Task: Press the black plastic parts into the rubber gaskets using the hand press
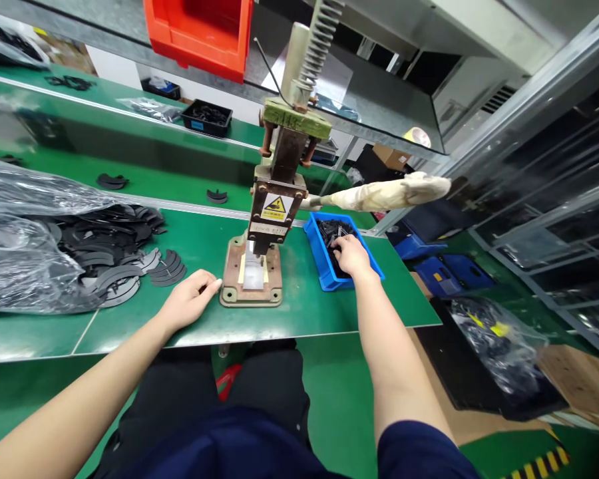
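My right hand (352, 256) reaches into a blue bin (328, 278) of small black parts (332, 229). Its fingers are pinched together on a black part among them, whose exact shape is hidden. On the green table, my left hand (192, 299) lies with curled fingers, the thumb tip close to the press base (232, 293); whether anything is inside the fingers is hidden. Between my hands stands a hand press (279, 179) with a warning label and a cloth-wrapped lever (384, 194). A metal fixture (253, 273) sits under its ram.
Curved black pieces (110, 233) spill from a clear plastic bag (24, 266) at left. Behind are a black tray (207, 118) and an orange-red bin (199, 33) on a shelf. Bagged parts (496, 346) lie below the table's right end.
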`<state>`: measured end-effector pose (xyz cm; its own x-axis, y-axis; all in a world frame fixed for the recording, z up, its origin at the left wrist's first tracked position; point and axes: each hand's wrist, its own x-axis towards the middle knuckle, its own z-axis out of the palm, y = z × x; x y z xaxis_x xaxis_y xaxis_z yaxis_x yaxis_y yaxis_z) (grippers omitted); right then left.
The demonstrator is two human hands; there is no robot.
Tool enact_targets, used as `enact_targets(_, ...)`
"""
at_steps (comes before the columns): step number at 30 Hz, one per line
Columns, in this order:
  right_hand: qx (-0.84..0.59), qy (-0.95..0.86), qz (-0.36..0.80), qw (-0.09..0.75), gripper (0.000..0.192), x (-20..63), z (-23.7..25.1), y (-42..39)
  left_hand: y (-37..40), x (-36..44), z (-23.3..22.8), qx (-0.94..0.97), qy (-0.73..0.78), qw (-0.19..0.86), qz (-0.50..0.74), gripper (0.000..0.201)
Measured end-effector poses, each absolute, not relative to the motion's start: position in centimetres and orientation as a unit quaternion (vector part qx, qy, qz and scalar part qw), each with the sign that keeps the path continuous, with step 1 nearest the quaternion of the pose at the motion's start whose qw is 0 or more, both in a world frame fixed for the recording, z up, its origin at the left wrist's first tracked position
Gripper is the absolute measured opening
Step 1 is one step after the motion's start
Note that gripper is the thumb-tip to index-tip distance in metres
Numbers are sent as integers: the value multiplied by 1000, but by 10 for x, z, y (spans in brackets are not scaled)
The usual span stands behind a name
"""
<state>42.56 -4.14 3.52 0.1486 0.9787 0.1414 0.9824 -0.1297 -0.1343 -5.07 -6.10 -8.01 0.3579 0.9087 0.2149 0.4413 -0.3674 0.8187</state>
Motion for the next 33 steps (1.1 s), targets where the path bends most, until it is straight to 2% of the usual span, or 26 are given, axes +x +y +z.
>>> enact_targets(4,-753,-654,-28,73,39,425,38,-41,-61,-51,-80,752,451,341,340,44)
enact_targets(8,-757,-645,-44,91,30,426,42,-43,-61,-51,-81,748,454,343,341,45)
enact_targets(11,-763,-629,-59,136,22,426,50,-48,-61,-51,-79,745,454,348,345,45)
enact_targets(17,-705,-647,-78,280,31,389,57,-89,-64,-48,-70,726,454,349,381,43)
enact_targets(24,-568,-715,-7,407,20,292,27,-153,-65,-48,-69,702,451,359,418,38)
enact_targets(28,-515,-737,55,433,19,250,8,-165,-74,-47,-60,657,455,406,444,31)
enact_targets(33,-471,-754,121,442,18,216,-7,-166,-104,-41,-33,605,458,483,437,39)
